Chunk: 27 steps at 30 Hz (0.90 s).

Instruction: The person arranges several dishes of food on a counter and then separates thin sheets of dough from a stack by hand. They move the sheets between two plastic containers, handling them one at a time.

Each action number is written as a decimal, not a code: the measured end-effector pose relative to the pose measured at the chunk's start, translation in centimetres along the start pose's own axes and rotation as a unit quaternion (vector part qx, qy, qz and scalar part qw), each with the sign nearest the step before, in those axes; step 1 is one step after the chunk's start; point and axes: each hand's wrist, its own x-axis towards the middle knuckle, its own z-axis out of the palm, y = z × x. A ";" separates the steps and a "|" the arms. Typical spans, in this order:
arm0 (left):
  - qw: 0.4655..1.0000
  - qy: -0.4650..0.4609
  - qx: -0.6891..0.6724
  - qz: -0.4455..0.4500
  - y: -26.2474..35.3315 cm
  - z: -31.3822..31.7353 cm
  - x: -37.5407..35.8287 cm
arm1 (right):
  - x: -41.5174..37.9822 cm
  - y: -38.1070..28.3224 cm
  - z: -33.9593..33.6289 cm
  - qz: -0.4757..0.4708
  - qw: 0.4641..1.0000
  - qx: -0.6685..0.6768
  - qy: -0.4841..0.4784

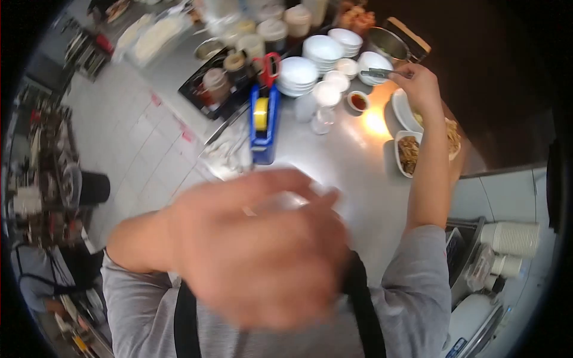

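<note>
My right hand (419, 89) is closed around a slim metal utensil (377, 73) whose tip points left over a small stack of white bowls (374, 62). Below my right forearm sits a white dish of brown shredded food (399, 156), partly covered by the arm. Another white dish (404, 110) lies just behind it. Close to the camera, my left hand (262, 244) is large and smeared by motion, its fingers bent. What it may hold does not show. A small cup of red sauce (358, 101) stands left of the right hand.
On the steel counter (346, 185) stand a blue tape dispenser (262, 134), red-handled scissors (270, 67), stacked white bowls (298, 74) and a black tray of squeeze bottles (218, 83). A crumpled cloth (225, 152) lies at the left edge. A metal pot (387, 43) is at the back right. Another person (42, 277) is at lower left.
</note>
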 end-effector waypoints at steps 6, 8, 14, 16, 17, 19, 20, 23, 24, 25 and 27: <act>0.998 0.047 0.039 0.026 1.1 -4.8 -2.5 | 1.7 -7.4 5.0 -0.026 0.995 -0.054 0.075; 0.996 0.076 0.046 -0.006 0.6 -7.1 -4.8 | 1.9 -9.9 5.8 -0.038 0.994 -0.016 0.102; 0.957 0.150 0.052 -0.242 -1.1 -15.1 -15.9 | 1.2 -21.2 6.6 -0.201 0.949 0.116 0.212; 0.915 0.128 0.039 -0.380 -0.1 -15.8 -21.8 | 0.7 -26.3 7.3 -0.240 0.947 0.102 0.188; 0.877 0.081 0.021 -0.473 0.5 -15.7 -25.1 | 1.5 -27.9 8.7 -0.246 0.949 0.095 0.172; 0.781 0.004 -0.094 -0.617 1.5 -13.5 -34.7 | 3.0 -32.0 10.9 -0.203 0.975 -0.025 0.089; 0.730 -0.031 -0.149 -0.666 3.0 -11.2 -41.4 | 4.4 -33.8 12.7 -0.184 0.979 -0.080 0.042; 0.587 0.006 -0.338 -0.736 11.6 -1.1 -63.7 | 8.8 -37.6 18.8 -0.121 0.969 -0.213 -0.028; 0.537 -0.038 -0.343 -0.770 14.2 -1.2 -66.6 | 10.1 -38.1 20.8 -0.098 0.964 -0.245 -0.038; 0.489 -0.078 -0.347 -0.796 16.2 -1.9 -68.7 | 11.4 -38.2 22.6 -0.072 0.966 -0.242 -0.056; 0.418 -0.121 -0.352 -0.829 18.8 -4.4 -71.5 | 14.0 -37.2 25.7 -0.035 0.966 -0.243 -0.081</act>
